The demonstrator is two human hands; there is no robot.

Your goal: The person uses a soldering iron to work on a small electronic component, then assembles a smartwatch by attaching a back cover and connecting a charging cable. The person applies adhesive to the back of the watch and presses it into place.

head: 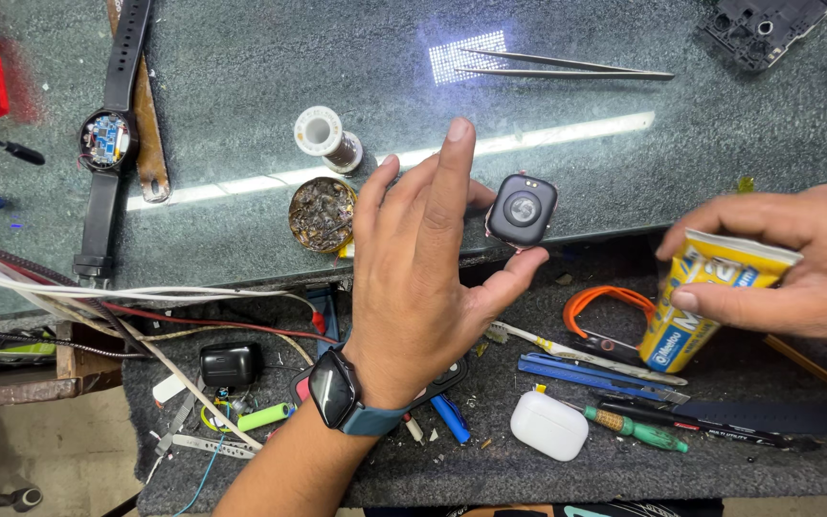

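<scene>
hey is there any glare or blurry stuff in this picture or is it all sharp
Head view: the glass worktop carries glare, a long white streak and a bright dotted patch beside the tweezers; the left hand with the small watch body looks sharp; the right hand gripping the yellow tube is slightly soft; straight edges bow near the frame's borders.

Left hand (423, 278): I have it holding the watch body (521, 210) over the desk (241, 86) edge.
Right hand (796, 263): on the tube (696, 302), right of it.
Tweezers (567, 65): behind both.
</scene>
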